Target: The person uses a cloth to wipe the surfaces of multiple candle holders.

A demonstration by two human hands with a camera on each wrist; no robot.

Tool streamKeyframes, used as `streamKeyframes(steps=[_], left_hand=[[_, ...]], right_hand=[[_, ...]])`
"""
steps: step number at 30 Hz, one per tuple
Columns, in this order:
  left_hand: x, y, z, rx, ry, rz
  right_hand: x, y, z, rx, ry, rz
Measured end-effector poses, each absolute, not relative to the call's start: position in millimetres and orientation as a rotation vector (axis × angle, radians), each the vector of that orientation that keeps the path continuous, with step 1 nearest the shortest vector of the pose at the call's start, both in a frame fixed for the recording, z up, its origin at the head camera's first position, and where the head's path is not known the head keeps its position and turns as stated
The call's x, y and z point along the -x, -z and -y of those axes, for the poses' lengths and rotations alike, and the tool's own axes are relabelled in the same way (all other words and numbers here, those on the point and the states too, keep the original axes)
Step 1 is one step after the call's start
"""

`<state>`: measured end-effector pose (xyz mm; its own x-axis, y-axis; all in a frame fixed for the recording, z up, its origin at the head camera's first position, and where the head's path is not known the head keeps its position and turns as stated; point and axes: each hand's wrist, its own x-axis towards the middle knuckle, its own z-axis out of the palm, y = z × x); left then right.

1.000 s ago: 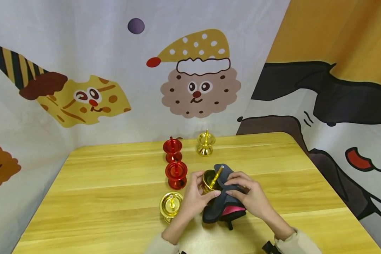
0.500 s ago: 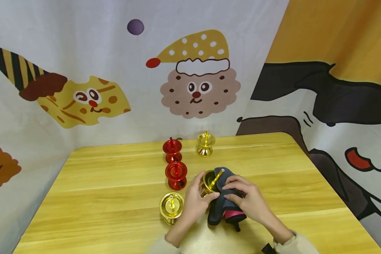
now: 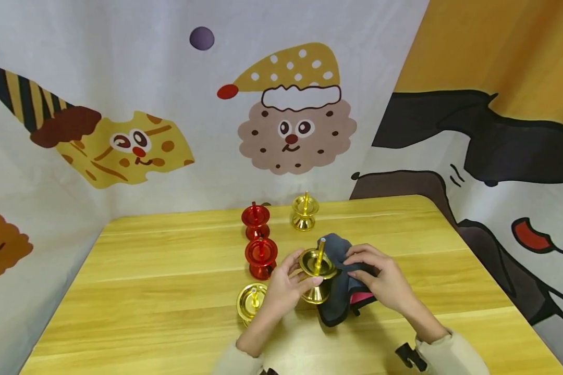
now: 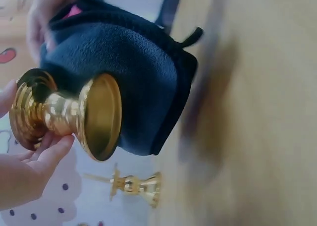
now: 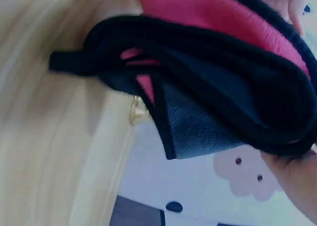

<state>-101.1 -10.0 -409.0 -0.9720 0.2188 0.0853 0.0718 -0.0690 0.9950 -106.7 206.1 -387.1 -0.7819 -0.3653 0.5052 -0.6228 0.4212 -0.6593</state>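
My left hand (image 3: 281, 291) holds a shiny gold candle holder (image 3: 316, 292) by its upper dish, thumb on the near side. The holder stands nearly upright, with a thin gold spike rising from its dish. In the left wrist view, the base of this candle holder (image 4: 101, 118) is raised off the table. My right hand (image 3: 387, 278) pinches a dark blue-grey cloth (image 3: 339, 297) with black edging and a hanging loop. The cloth lies against the holder's right side. Its bright pink inner side shows in the right wrist view, where the cloth (image 5: 198, 122) hides most of the holding fingers.
Two red candle holders (image 3: 261, 255) stand in a line left of centre. Nearer, a gold candle holder (image 3: 249, 304) is partly covered by my left forearm. Another gold one (image 3: 305, 213) stands at the wooden table's (image 3: 145, 291) back edge, before a printed curtain (image 3: 206, 130).
The gold candle holder has turned from tilted to nearly upright, and its base now shows. My right hand and the cloth have shifted to the right.
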Motion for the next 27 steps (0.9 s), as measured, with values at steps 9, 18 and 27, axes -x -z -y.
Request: streamKeyframes(steps=[9, 18, 27], left_hand=[[115, 383, 23, -0.153, -2.252, -2.109], [116, 387, 11, -0.086, -2.254, -2.085], [113, 395, 12, -0.209, -2.134, -2.104]], right_hand=[[106, 383, -227, -1.019, -1.463, 2.278], [104, 392, -210, -1.025, -1.557, 2.268], [106, 392, -200, -1.048, -1.656, 2.172]])
